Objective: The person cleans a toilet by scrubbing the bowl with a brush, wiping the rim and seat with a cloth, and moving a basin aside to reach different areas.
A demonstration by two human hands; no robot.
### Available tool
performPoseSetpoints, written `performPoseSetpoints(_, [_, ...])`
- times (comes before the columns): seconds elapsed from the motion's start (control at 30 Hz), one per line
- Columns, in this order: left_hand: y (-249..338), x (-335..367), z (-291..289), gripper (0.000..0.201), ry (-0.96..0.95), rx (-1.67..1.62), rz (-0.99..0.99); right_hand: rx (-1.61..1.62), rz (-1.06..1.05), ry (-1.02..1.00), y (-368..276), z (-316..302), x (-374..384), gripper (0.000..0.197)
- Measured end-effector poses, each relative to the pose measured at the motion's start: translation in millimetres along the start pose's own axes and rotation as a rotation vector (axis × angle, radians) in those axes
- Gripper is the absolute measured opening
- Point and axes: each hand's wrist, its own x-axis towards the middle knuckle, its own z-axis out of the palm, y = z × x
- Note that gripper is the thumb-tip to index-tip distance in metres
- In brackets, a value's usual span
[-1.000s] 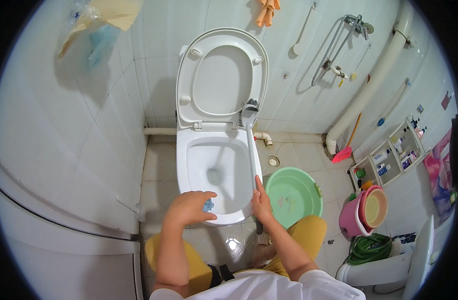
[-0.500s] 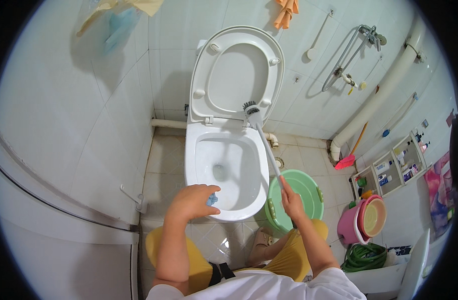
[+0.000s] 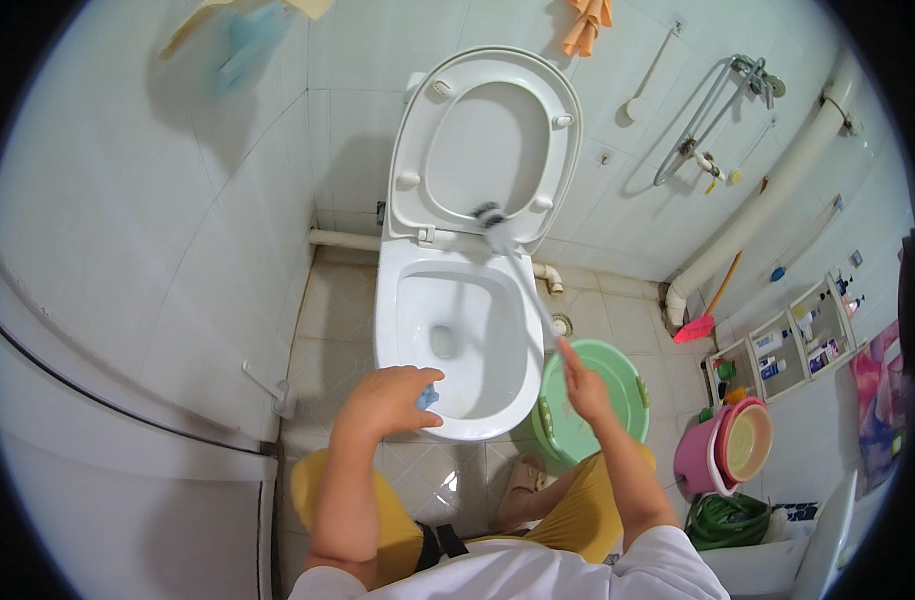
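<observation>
My right hand [image 3: 584,388] is closed round the long handle of a white toilet brush [image 3: 500,238]. Its dark-bristled head, blurred by motion, hovers before the raised lid and seat [image 3: 489,140], near the hinge. Below it stands a white toilet [image 3: 520,405] with a little water at the bottom of its bowl. Over the bowl's near left rim, my left hand [image 3: 382,402] has its fingers curled round a small blue object [image 3: 427,397]. Most of that object is hidden by the hand, so its kind does not show.
A light green basin [image 3: 622,375] stands on the floor right of the toilet. Farther right are nested pink buckets [image 3: 699,455], a coiled green hose [image 3: 725,520] and a low shelf [image 3: 792,345] with bottles. A shower fitting [image 3: 717,120] hangs on the wall; a pipe [image 3: 752,200] runs below it.
The brush head has swung slightly left and is now blurred. My left hand keeps its hold on the blue object over the rim. The whole view has shifted a little.
</observation>
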Motion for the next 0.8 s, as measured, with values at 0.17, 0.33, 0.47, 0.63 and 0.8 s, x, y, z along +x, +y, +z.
performPoseSetpoints(0.17, [-1,-8,2,0.058,0.046,0.054,-0.056,-0.122,0.026,0.024,9,-31,3,0.052])
performPoseSetpoints(0.33, [4,-3,-1,0.058,0.041,0.069,-0.069,-0.1,-0.123,0.023,-15,2,6,0.053])
performPoseSetpoints(0.47, [4,1,-3,0.059,0.018,0.046,-0.053,-0.111,-0.187,-0.095,-46,-1,4,0.051])
performPoseSetpoints(0.63, [-7,8,3,0.061,0.069,0.044,-0.007,-0.103,-0.19,-0.131,-76,-10,21,0.05])
performPoseSetpoints(0.8, [-8,0,-3,0.059,0.08,-0.005,-0.067,0.495,0.148,-0.6,-102,-55,-11,0.051])
